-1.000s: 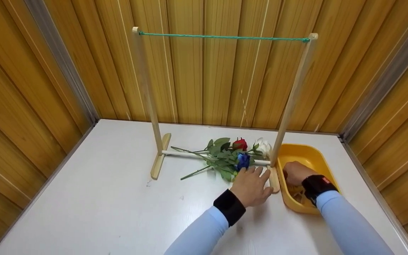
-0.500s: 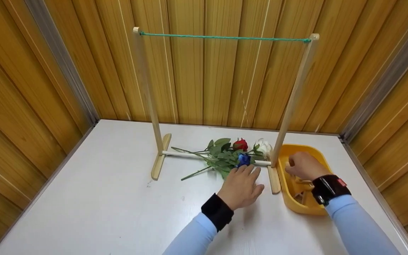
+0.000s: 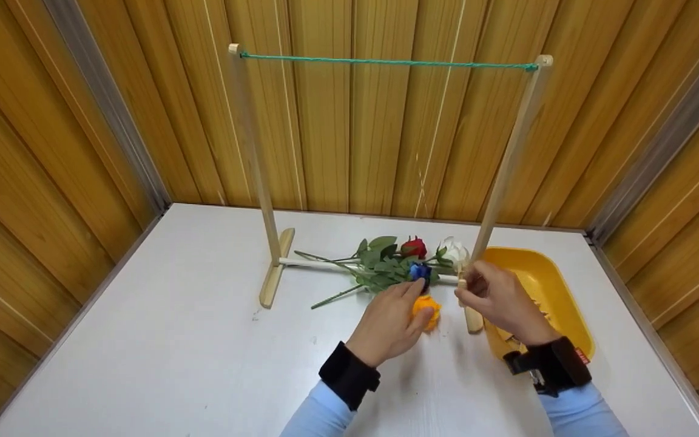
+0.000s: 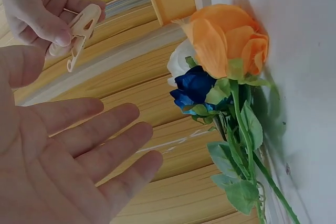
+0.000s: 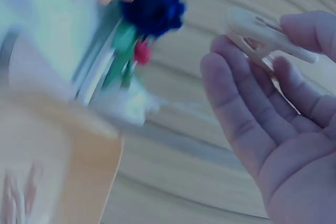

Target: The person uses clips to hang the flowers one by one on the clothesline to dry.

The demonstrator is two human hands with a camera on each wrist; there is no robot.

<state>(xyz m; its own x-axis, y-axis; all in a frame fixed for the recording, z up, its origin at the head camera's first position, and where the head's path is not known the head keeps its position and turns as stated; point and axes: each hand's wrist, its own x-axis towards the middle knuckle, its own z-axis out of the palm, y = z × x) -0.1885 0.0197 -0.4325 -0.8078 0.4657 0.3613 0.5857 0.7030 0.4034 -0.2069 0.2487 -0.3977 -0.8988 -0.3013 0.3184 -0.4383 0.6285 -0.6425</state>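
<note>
My right hand point(image 3: 507, 306) pinches a pale wooden clothespin point(image 5: 262, 35) between thumb and fingers, raised beside the stand's right foot. That clothespin also shows at the upper left of the left wrist view. My left hand point(image 4: 79, 150) has its fingers spread and nothing in its palm, and in the head view it overlaps an orange rose point(image 3: 428, 312). Past its fingertips lie a blue rose point(image 3: 420, 274), a red rose point(image 3: 414, 247) and a white rose point(image 3: 454, 252), their green stems pointing left. The hand hides the orange rose's stem in the head view.
A wooden stand with two posts point(image 3: 253, 152) carries a green string point(image 3: 386, 62) across its top. The yellow basin point(image 3: 571, 297) at right contains several more clothespins. Panelled walls point(image 3: 380, 139) enclose the white table point(image 3: 204, 340) at the back and sides.
My right hand has come up out of the basin and moved left with a clothespin. My left hand has drawn back toward the lower left, uncovering the orange rose.
</note>
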